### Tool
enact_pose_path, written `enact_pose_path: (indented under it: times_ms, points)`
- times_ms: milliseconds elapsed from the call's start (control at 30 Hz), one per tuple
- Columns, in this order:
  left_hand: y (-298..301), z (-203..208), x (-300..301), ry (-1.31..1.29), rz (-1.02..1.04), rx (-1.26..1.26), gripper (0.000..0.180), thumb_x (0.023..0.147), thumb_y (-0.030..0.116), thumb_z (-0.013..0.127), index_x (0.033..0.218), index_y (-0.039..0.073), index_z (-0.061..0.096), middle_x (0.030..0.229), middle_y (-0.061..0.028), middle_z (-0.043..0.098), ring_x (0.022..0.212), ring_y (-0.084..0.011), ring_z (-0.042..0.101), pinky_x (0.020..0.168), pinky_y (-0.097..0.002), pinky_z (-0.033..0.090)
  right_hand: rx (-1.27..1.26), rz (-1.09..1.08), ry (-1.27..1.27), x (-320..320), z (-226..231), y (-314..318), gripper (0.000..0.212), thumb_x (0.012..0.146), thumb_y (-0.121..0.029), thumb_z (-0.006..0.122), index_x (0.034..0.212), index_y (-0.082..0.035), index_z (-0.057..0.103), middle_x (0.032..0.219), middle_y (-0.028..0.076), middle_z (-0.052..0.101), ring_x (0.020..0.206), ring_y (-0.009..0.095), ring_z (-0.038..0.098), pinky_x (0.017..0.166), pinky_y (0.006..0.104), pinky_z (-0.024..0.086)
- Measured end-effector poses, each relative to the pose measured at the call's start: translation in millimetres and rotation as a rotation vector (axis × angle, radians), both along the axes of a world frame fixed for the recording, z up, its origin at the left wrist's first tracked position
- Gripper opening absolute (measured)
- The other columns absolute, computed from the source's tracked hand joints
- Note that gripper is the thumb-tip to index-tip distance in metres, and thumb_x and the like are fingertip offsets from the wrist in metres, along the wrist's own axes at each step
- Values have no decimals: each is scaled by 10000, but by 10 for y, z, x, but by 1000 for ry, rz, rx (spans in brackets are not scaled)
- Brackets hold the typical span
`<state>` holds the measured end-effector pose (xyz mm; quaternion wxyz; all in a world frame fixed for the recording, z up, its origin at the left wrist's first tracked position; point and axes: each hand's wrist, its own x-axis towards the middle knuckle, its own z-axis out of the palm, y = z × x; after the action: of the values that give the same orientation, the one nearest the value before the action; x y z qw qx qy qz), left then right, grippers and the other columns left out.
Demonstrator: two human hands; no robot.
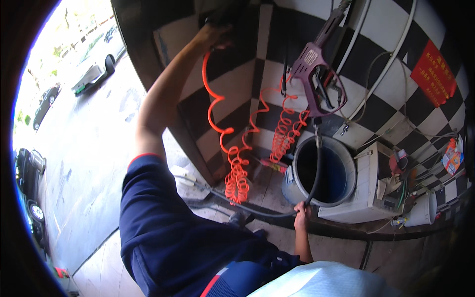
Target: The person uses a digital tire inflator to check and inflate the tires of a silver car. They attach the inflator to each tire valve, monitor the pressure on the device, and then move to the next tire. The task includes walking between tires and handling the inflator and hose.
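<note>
My left hand reaches up to the dark corner of the checkered wall. Its fingers look curled, but shadow hides what they grip. An orange coiled hose drops from just below it and bunches near the floor. Lower down, my right hand is closed around a black hose. That hose curves up to the purple pressure-washer gun, which hangs against the wall with its long lance pointing up. Leftward from my right hand, the hose runs low past the orange coils.
A grey barrel with a blue interior stands below the gun. Beside it are a white cabinet with gloves on it and a white bucket. A red sign is on the wall. Parked cars stand outside at left. Pale blue cloth covers the lower edge.
</note>
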<state>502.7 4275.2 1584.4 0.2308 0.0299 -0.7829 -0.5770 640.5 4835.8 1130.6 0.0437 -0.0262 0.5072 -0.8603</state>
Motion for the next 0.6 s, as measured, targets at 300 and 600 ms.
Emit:
enact_pose_path:
  times_ms: [300, 600]
  points:
    - [360, -1575, 2434, 201, 899, -633, 348, 861, 240, 741, 1124, 41, 630, 1026, -161, 675, 864, -308, 676, 710, -374, 548, 253, 99, 3, -331, -470, -365, 164, 985, -180, 584, 941, -29, 536, 860, 38, 560, 826, 145, 541, 838, 308, 439]
    - [1723, -6123, 6442, -1247, 791, -92, 444, 819, 432, 679, 763, -8, 674, 756, -223, 671, 733, -368, 667, 663, -467, 510, 423, 177, 108, -700, -643, -897, 193, 997, -208, 571, 1040, -19, 574, 902, 69, 651, 861, 156, 589, 836, 306, 450]
